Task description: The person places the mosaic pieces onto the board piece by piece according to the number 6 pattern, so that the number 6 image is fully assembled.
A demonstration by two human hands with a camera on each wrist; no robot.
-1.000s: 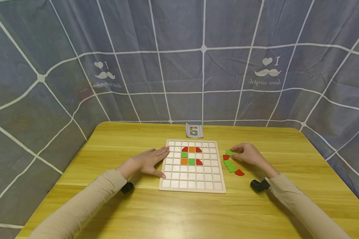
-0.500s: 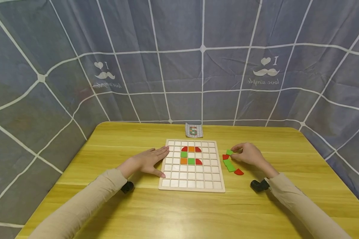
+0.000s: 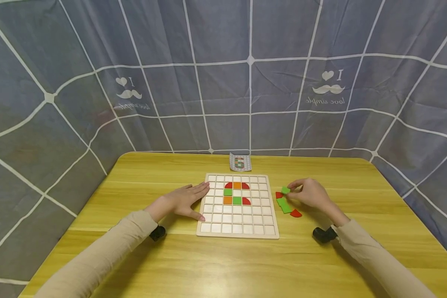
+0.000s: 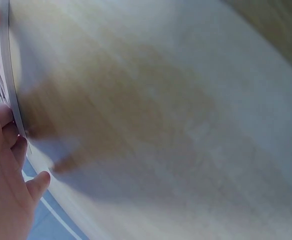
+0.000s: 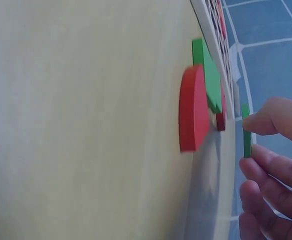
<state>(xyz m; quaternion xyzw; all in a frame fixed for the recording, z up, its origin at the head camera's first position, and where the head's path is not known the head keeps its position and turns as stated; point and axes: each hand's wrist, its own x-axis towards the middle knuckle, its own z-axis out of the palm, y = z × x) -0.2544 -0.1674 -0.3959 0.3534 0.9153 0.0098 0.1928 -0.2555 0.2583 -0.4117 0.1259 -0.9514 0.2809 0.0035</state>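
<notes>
My right hand [image 3: 310,193] pinches a green square tile [image 5: 246,131] between thumb and finger, held off the table in the right wrist view. Just left of that hand lie a red quarter-round tile [image 3: 279,195], green tiles [image 3: 284,205] set against each other, and another red quarter-round tile [image 3: 296,213]. My left hand [image 3: 186,202] rests with spread fingers on the left edge of a pale wooden grid board [image 3: 237,231]. Set in the board's cells are red quarter-round tiles [image 3: 246,201], orange square tiles [image 3: 236,185] and green square tiles [image 3: 228,192].
Behind the board lies a small printed card [image 3: 240,162] with a coloured pattern on a grid. The wooden table [image 3: 223,265] ends at a grey-blue curtain [image 3: 223,91] with white lines, which closes off the back and sides.
The green tile in my right hand has lifted slightly and tilted in the fingers. The left hand stays on the board's edge. The whole view has shifted slightly.
</notes>
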